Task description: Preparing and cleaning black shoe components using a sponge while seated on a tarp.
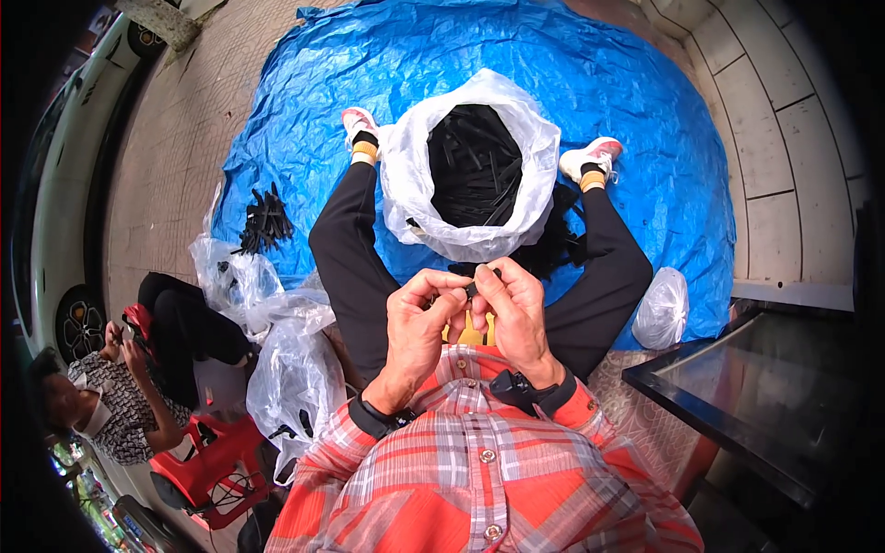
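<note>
My left hand [419,323] and my right hand [514,315] meet in front of my chest, fingertips pinched together on a small black strip [472,289]. Fingers cover most of that strip, so its exact kind is hard to make out. Just beyond my hands stands a large white plastic bag [406,175], its mouth spread wide, full of loose black strips [475,166]. More black pieces [556,241] lie between the bag and my right leg. A separate small heap of black strips [265,221] rests at the left.
A crumpled blue tarp [645,138] lies under my legs. Clear plastic bags [293,369] sit at the left, and a tied bag [661,309] at the right. A seated person [129,396] is near a red stool [212,461]. A dark glossy table [747,387] stands at the right.
</note>
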Action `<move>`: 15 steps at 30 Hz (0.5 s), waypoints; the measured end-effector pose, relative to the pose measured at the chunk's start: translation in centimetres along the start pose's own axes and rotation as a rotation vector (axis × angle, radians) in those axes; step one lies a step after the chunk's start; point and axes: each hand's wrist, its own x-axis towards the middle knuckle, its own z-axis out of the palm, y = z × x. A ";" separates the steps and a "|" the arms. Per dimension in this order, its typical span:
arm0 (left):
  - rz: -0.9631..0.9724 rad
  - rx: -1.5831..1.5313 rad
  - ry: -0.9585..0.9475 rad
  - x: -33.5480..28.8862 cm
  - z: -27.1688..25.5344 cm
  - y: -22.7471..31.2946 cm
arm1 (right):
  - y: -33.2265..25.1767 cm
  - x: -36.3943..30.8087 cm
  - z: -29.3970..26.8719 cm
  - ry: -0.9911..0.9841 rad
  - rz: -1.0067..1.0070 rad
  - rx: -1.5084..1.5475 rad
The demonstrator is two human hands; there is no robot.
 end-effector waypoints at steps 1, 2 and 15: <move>-0.004 0.011 0.000 -0.1 0.0 0.1 | 0.0 -0.1 0.0 -0.007 0.012 0.038; -0.009 0.022 -0.001 -0.1 0.0 0.1 | 0.1 -0.1 0.0 -0.007 0.014 0.037; 0.046 0.152 0.023 -0.5 -0.4 -0.5 | 0.0 -0.9 0.7 0.079 -0.462 -0.637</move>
